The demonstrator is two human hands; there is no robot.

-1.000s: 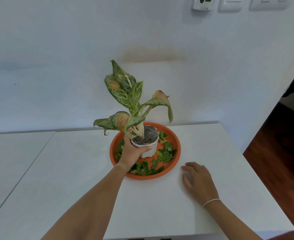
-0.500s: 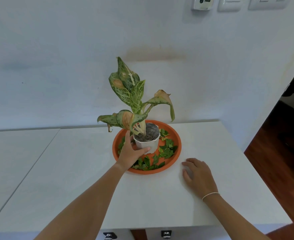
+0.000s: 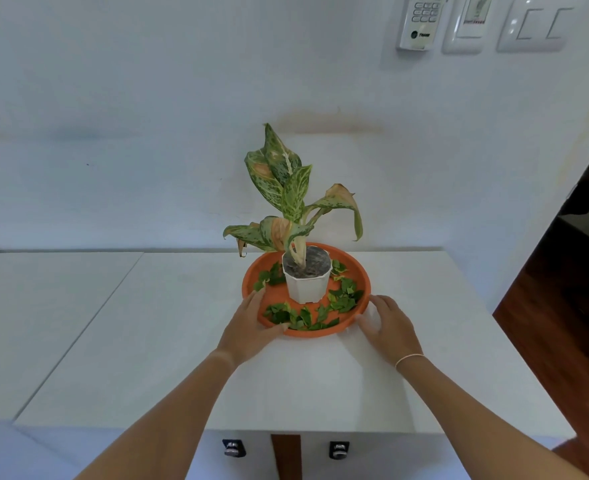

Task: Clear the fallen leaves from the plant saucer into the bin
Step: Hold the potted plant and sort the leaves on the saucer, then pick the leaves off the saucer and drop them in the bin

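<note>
An orange plant saucer (image 3: 275,293) sits on the white table (image 3: 168,341) near the wall. A white pot (image 3: 306,285) holding a speckled plant (image 3: 286,188) stands in its middle. Several green fallen leaves (image 3: 343,297) lie in the saucer around the pot. My left hand (image 3: 248,327) grips the saucer's front left rim, thumb over the edge. My right hand (image 3: 388,327) rests with its fingers apart on the table against the saucer's right rim. No bin is in view.
A second white table (image 3: 43,306) adjoins on the left. The wall carries a remote holder (image 3: 421,19) and switches (image 3: 535,26). At the right, the table ends by a dark doorway with wood floor (image 3: 563,306). The table's front edge (image 3: 286,427) is close to me.
My left hand has let go of the pot and moved down to the saucer's front left rim. My right hand has slid forward to the saucer's right rim. The view has pulled back.
</note>
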